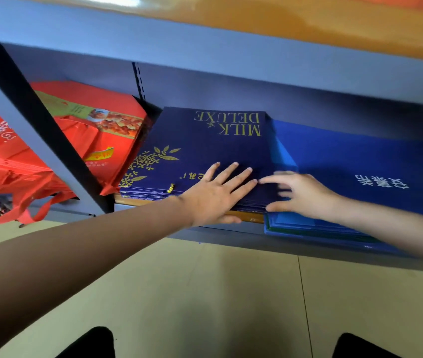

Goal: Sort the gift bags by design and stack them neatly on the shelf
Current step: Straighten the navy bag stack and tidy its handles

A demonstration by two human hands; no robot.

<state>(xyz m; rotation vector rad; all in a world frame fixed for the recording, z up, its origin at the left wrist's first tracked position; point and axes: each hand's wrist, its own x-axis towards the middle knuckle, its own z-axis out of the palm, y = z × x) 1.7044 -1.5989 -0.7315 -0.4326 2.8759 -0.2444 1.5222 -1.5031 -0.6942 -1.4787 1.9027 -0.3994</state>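
Gift bags fill the shelf [246,218]: red stack [96,125] at nine o'clock, navy stack [205,140] centre, blue stack [360,171] at three. Left hand [218,195] presses flat, fingers straight; right hand [298,192], fingers relaxed, nudges the navy edge. Light, stiff, probably slippery; square them by the edges.

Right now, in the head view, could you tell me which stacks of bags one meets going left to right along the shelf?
Red bags left of the upright post → red bags with a nut picture → navy Milk Deluxe bags, left hand flat on top → bright blue bags.
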